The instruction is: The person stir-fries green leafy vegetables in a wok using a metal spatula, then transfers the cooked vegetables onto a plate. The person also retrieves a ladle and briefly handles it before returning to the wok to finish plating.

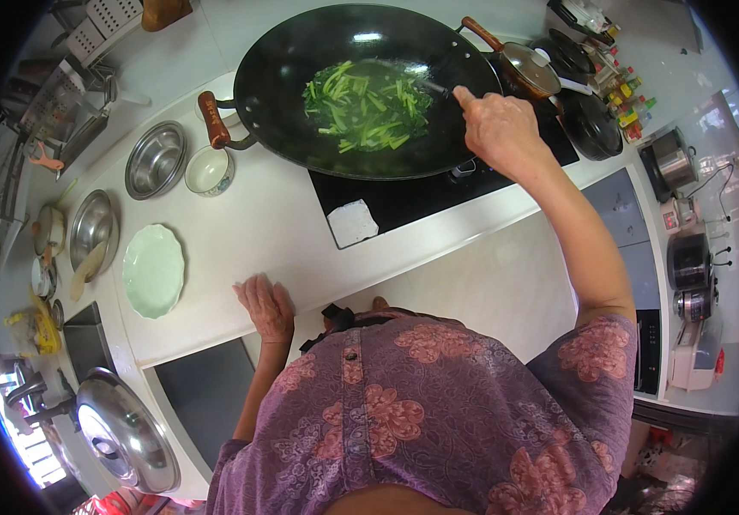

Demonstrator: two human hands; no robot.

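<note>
A large black wok (279, 71) with wooden handles stands on the black cooktop (401, 209). Chopped leafy greens (369, 106) lie in its middle under light steam. Over the wok's right side, my right hand (498, 129) is closed on the handle of a metal cooking utensil (430, 85), whose far end reaches toward the greens. What kind of utensil it is cannot be told. My left hand (267, 308) rests on the front edge of the white countertop with nothing in it, fingers slightly spread. A pale green scalloped plate (154, 270) lies to the left of that hand.
Left of the wok are a patterned bowl (209, 171), a steel basin (156, 159) and another steel basin (94, 235) with a loofah-like item. A domed metal lid (126, 431) stands lower left. Lidded pans (530, 69) and seasoning bottles (630, 106) crowd the right.
</note>
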